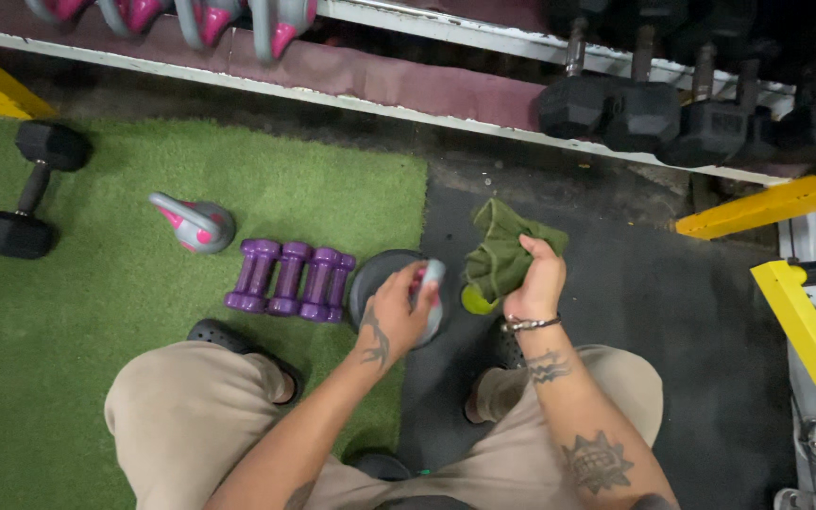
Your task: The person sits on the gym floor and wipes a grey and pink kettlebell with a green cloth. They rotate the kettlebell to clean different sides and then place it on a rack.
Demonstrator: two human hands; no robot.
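Colours of the floor scene. Left hand [397, 312]: grips a grey kettlebell [427, 293] with pink inner handle. Right hand [537, 283]: holds an olive-green cloth [501, 247]. At 9 o'clock of the left hand: four purple dumbbells [290, 278]; farther along, a second grey-and-pink kettlebell [193, 224] and a black hex dumbbell [30, 189], all on green turf [96, 312]. At 3 o'clock: dark grey mat [654, 302], yellow frame bar [809, 331].

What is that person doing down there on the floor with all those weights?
A person crouches where green turf meets a dark mat. The left hand grips a grey and pink kettlebell, and the right hand holds a green cloth beside it. Four purple dumbbells, another kettlebell and a black dumbbell lie on the turf.
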